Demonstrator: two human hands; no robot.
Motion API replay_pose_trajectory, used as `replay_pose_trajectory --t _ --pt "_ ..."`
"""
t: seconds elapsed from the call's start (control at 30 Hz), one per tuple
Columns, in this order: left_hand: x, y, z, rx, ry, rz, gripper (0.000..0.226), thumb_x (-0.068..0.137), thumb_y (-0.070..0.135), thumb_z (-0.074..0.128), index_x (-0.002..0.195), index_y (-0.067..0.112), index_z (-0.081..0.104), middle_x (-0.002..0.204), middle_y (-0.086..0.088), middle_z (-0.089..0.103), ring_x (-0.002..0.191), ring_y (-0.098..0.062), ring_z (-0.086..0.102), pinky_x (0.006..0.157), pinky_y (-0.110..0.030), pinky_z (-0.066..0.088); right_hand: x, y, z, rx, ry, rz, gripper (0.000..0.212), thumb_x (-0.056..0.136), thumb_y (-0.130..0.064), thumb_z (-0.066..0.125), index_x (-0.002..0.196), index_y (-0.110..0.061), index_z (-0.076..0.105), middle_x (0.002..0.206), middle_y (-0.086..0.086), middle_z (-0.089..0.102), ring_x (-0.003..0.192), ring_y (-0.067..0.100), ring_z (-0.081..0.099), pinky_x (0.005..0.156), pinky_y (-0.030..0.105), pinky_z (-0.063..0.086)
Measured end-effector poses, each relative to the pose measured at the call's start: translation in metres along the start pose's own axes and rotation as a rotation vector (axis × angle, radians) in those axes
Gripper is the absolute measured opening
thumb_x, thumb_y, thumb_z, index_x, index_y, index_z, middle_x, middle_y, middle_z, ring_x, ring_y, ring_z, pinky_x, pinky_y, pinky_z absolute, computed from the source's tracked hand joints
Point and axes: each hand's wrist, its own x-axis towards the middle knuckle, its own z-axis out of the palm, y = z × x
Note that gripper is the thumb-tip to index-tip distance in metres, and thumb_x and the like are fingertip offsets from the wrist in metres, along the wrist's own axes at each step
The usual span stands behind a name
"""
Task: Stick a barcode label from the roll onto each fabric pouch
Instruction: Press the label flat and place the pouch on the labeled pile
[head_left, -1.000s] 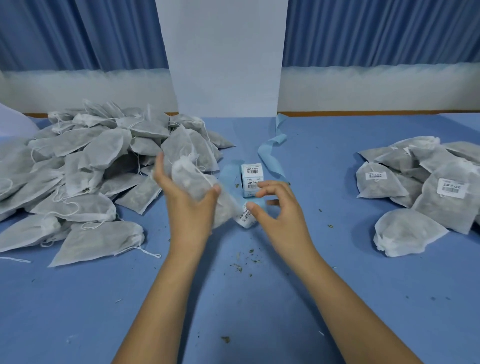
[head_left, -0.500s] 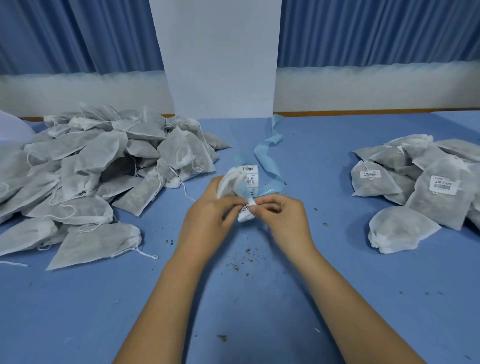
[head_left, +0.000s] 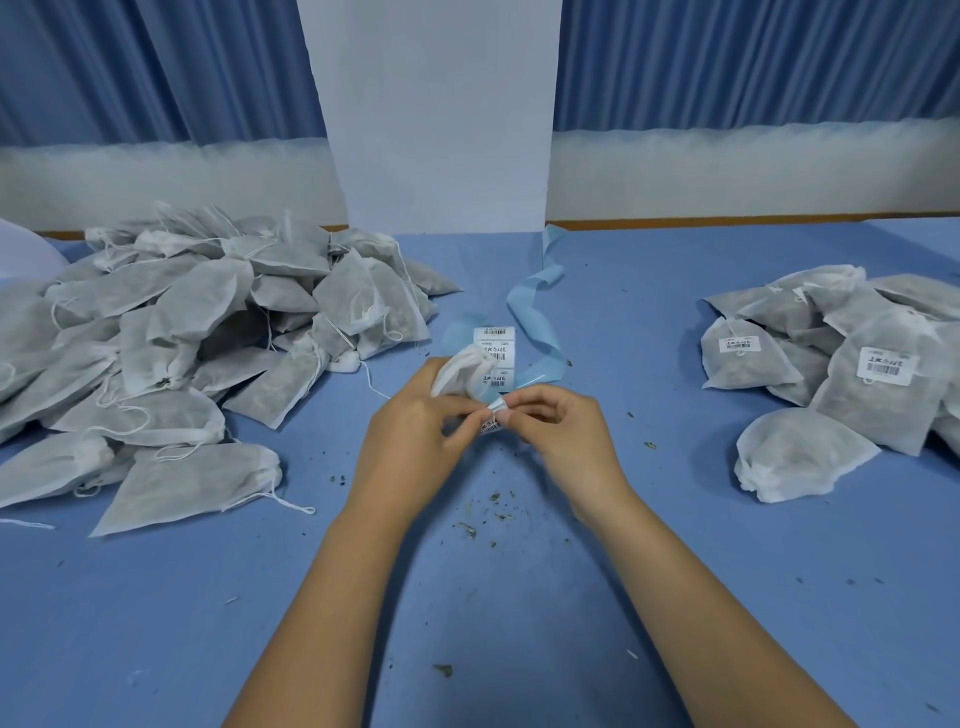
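My left hand holds a grey-white fabric pouch bunched in its fingers at the table's middle. My right hand pinches the end of the blue label strip right beside my left thumb, and a white barcode label shows between the two thumbs. Just behind the hands stands the label roll, with several white barcode labels facing up. Its spent blue backing tape curls away toward the back. Which hand grips the label itself is unclear.
A large heap of unlabelled pouches with drawstrings fills the left of the blue table. A smaller pile of labelled pouches lies at the right. Dried herb crumbs are scattered near the wrists. A white pillar stands behind.
My left hand brought a pouch from the left heap to the centre and met my right hand at the label strip. Both hands now pinch at the label's end.
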Motion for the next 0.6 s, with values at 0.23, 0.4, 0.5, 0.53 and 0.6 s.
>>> replay_pose_trajectory --t 0.23,0.4,0.5,0.53,0.6 --pt "0.002 -0.006 0.004 -0.047 0.177 -0.163 0.010 0.087 0.014 0.070 0.086 0.014 0.079 0.094 0.000 0.062 0.076 -0.010 0.057 0.068 -0.021 0.041 0.004 0.001 -0.001 -0.131 -0.009 -0.047 0.020 0.080 0.002 0.071 0.075 -0.017 0.067 0.074 -0.006 0.067 0.067 0.000 0.059 0.067 0.011 0.045" --pt "0.007 -0.013 -0.016 -0.279 0.692 -0.358 0.014 0.089 0.011 0.064 0.086 0.011 0.078 0.081 -0.007 0.069 0.072 -0.005 0.052 0.068 -0.009 0.038 0.005 0.008 -0.002 -0.241 0.155 0.069 0.021 0.078 -0.003 0.073 0.076 -0.020 0.061 0.081 -0.004 0.062 0.073 0.010 0.056 0.059 0.010 0.040" --pt "0.005 -0.006 -0.014 -0.414 0.685 -0.286 0.013 0.089 0.014 0.067 0.083 0.022 0.075 0.086 -0.007 0.070 0.071 0.000 0.053 0.070 -0.013 0.041 0.003 0.006 -0.003 -0.486 0.275 -0.130 0.018 0.079 -0.016 0.076 0.074 -0.021 0.058 0.087 -0.004 0.056 0.078 0.009 0.047 0.064 0.014 0.033" --pt "0.003 -0.002 -0.010 -0.366 0.645 -0.215 0.010 0.088 0.014 0.068 0.087 0.022 0.075 0.092 -0.011 0.070 0.071 0.001 0.053 0.071 -0.011 0.041 0.003 0.004 -0.002 -0.450 0.262 -0.199 0.019 0.081 -0.020 0.074 0.069 -0.023 0.060 0.083 -0.005 0.057 0.075 0.007 0.046 0.065 0.015 0.032" --pt "0.000 0.005 -0.002 -0.190 0.556 0.000 0.012 0.087 0.016 0.068 0.091 0.011 0.077 0.101 -0.011 0.065 0.080 -0.002 0.055 0.077 -0.004 0.039 -0.001 -0.004 0.001 -0.136 0.151 -0.175 0.029 0.088 -0.029 0.067 0.059 -0.027 0.066 0.070 -0.008 0.062 0.063 0.004 0.048 0.063 0.012 0.037"
